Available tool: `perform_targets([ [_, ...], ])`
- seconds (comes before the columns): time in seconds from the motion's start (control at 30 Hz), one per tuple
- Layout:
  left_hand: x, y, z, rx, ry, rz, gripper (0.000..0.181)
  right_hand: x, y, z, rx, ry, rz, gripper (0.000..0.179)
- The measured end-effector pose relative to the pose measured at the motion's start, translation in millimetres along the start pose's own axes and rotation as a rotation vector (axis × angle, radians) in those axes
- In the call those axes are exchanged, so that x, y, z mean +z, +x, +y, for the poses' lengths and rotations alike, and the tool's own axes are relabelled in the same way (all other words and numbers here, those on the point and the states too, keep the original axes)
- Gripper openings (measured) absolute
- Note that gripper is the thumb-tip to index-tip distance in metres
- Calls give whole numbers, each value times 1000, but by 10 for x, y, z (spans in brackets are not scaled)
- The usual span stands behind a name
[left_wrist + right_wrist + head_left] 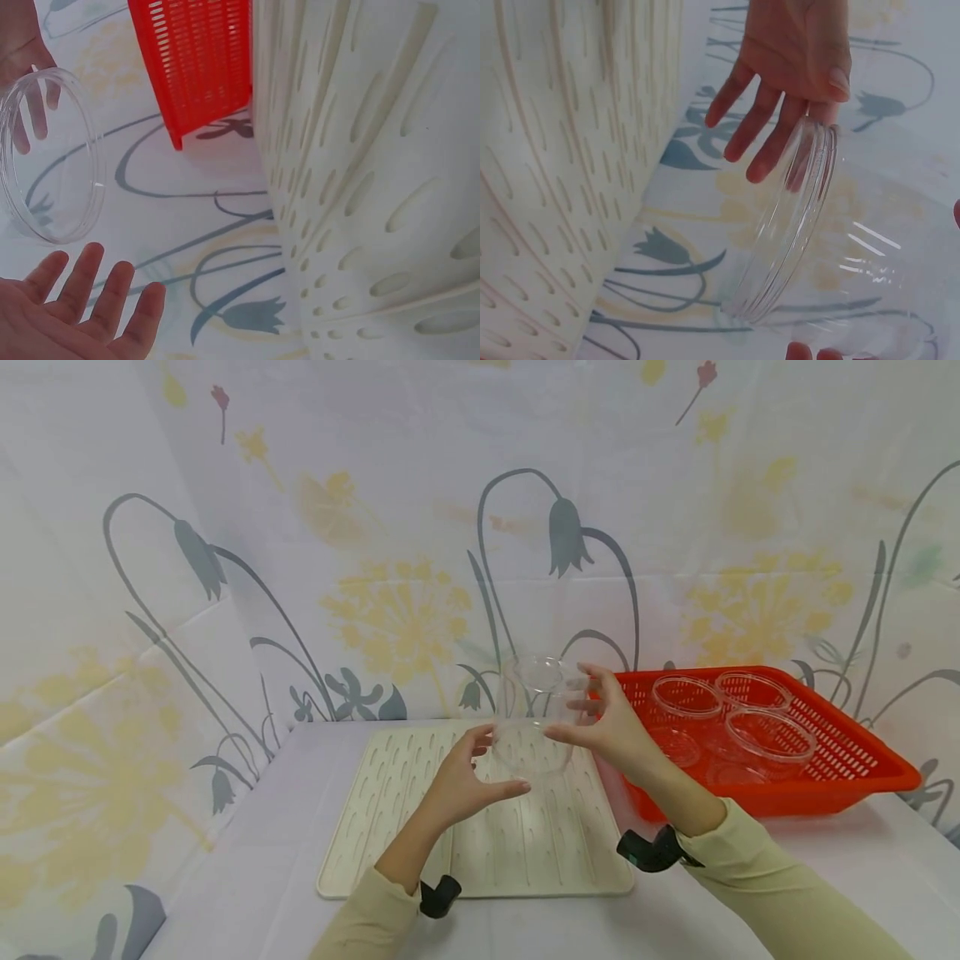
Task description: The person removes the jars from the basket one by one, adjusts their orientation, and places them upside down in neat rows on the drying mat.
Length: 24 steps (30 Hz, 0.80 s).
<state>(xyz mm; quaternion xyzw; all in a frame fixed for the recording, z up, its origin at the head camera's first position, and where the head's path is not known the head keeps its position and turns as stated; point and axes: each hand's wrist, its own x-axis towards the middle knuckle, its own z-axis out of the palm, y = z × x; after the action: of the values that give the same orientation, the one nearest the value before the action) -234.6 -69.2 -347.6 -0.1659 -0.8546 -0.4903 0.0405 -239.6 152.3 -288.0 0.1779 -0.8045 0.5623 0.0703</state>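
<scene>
A clear, wide-mouthed jar (534, 750) is held up over the cream ridged mat (480, 852). My right hand (617, 731) grips it from the right, thumb on the near side and fingers spread along the far side. Its fingertips (810, 352) show at the bottom edge of the right wrist view. My left hand (459, 787) is by the jar's lower left, fingers relaxed and thumb stretched out. In the left wrist view the left hand's fingers are straight and spread just below the jar's round rim (96, 202).
On the right, a red slotted basket (840, 797) contains several clear round containers (771, 735). It stands close along the mat's right side. A flower-print cloth (420, 527) hangs behind, and a pale cloth (247, 877) covers the table.
</scene>
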Motion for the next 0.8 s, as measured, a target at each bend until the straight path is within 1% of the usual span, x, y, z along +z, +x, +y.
perform_targets([
  [0.27,-73,-48,-117,0,-22,18,88,41,39,0,-7,-15,1,92],
  [0.43,-130,-73,-182,-5,-21,40,86,71,69,3,-3,-21,8,91],
  [0.57,-195,-115,-234,-19,-9,50,85,98,97,23,-5,-10,8,91],
  [0.8,-331,-202,-356,-41,29,84,84,148,137,51,29,-6,6,93],
])
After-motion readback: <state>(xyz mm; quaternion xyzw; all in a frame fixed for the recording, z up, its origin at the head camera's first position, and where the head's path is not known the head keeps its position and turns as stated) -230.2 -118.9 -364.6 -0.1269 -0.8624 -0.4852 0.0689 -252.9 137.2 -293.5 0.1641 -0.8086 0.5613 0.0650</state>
